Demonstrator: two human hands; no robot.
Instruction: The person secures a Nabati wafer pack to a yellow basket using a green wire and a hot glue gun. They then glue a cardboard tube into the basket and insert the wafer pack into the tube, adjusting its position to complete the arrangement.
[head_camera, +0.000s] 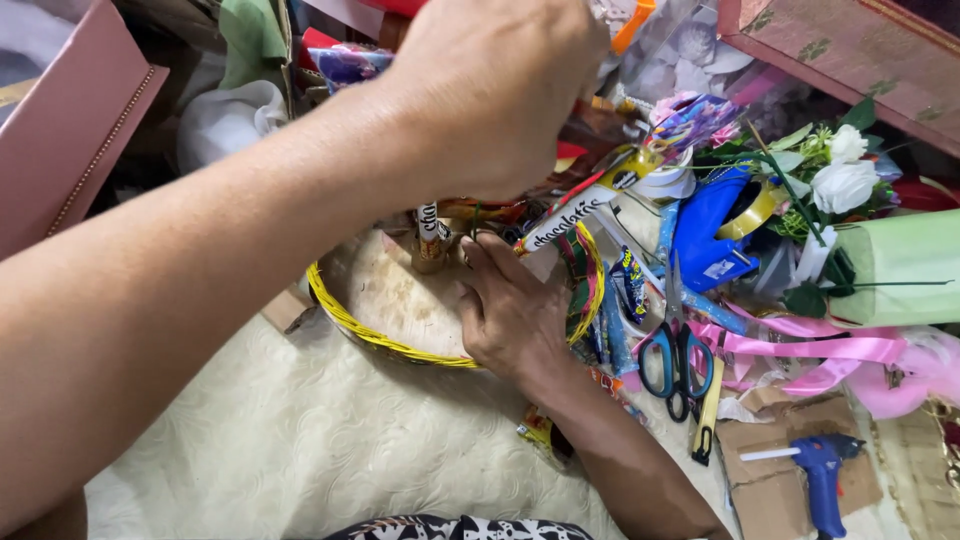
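Observation:
My left hand (490, 95) hovers over the back of a round yellow-rimmed basket (345, 315), its fingers curled into a fist; what they grip is hidden. A long white wrapped chocolate bar (575, 212) slants out from under that hand. My right hand (512, 312) lies palm down inside the basket, fingertips pinched at the foot of a thin green stick (476, 222). A small upright candy bar (432, 236) stands just to the left of those fingertips. Striped candy packets (628, 283) lean against the basket's right rim.
Blue-handled scissors (676, 358) lie right of the basket beside pink ribbon (800, 348). A blue glue gun (820, 470) rests on cardboard at bottom right. White artificial flowers (843, 180), a tape roll (750, 212) and a green paper roll (900, 265) crowd the right side. Boxes stand at the back.

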